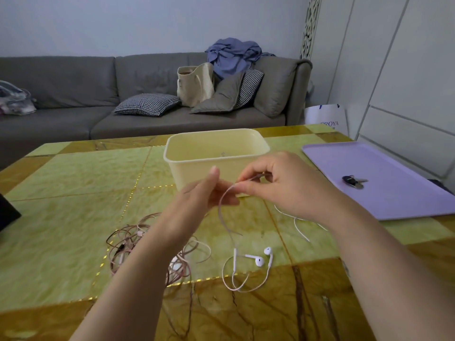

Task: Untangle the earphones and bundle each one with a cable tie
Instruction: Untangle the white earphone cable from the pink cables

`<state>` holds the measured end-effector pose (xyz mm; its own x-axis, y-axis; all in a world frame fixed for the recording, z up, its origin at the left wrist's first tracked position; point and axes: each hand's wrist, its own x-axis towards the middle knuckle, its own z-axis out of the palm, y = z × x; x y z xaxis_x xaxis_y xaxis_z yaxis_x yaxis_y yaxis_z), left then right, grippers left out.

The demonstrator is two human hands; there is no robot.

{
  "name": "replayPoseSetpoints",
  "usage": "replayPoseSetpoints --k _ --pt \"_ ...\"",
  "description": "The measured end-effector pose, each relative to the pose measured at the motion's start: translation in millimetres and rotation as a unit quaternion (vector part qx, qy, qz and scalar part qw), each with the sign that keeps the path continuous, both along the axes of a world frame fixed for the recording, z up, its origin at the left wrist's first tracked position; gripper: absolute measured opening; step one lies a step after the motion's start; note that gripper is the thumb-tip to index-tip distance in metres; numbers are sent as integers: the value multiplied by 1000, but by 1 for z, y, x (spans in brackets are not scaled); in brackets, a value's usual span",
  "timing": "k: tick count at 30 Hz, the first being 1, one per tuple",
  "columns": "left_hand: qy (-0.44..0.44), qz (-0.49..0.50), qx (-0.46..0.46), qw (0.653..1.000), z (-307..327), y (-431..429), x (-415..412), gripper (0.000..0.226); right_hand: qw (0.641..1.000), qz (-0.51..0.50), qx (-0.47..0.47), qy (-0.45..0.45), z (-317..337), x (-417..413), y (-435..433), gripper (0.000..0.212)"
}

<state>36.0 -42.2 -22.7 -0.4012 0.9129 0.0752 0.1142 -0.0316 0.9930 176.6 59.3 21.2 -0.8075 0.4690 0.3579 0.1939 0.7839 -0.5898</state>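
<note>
My right hand (278, 185) pinches a thin pink earphone cable (224, 212) between thumb and forefinger, above the table. My left hand (204, 193) is raised beside it, fingers straight, its fingertips at the same cable. The cable hangs down in a loop to a pair of white earbuds (262, 257) lying on the table. A tangle of pink and dark earphone cables (128, 242) lies on the table under my left forearm, partly hidden by it. Thin white cable ties (298, 222) lie under my right wrist.
A cream plastic tub (216, 156) stands just behind my hands. A lilac tray (384, 178) with keys (354, 181) on it lies at the right. The table (61, 193) is green and amber marble. A grey sofa (73, 94) runs behind it.
</note>
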Motion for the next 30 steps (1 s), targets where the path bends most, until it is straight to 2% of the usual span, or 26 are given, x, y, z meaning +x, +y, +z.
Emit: replayPoseSetpoints --k 1,3,5,7,13,18,22,25,27,30 --pt "-31 -26 -5 999 2 -1 5 49 1000 -2 -1 7 -1 -2 1 5" --pt "-106 -56 7 993 8 -2 14 39 998 -13 -28 45 -4 -4 3 6" --pt "-204 -69 53 975 19 -4 20 29 993 -42 -72 86 -12 -5 9 8" --pt "-247 -60 98 962 27 -6 19 27 987 -72 -117 85 -23 -6 17 13" --pt "-197 -34 142 969 27 -5 24 31 976 -104 -189 38 -56 -7 35 18" --pt "-129 -18 146 981 31 -7 29 32 964 -119 -238 2 -79 -10 41 17" --pt "-211 -2 154 965 31 -7 25 29 969 -118 -214 -22 -88 -10 44 17" --pt "-244 -6 92 965 25 -11 13 32 974 -148 -168 -35 -98 -10 48 16" --pt "-188 -30 0 982 20 -16 4 33 973 -179 -139 -48 -107 -10 53 15" --pt "12 -87 -124 988 13 -23 -1 31 968 -220 -98 -66 -121 -12 62 18"
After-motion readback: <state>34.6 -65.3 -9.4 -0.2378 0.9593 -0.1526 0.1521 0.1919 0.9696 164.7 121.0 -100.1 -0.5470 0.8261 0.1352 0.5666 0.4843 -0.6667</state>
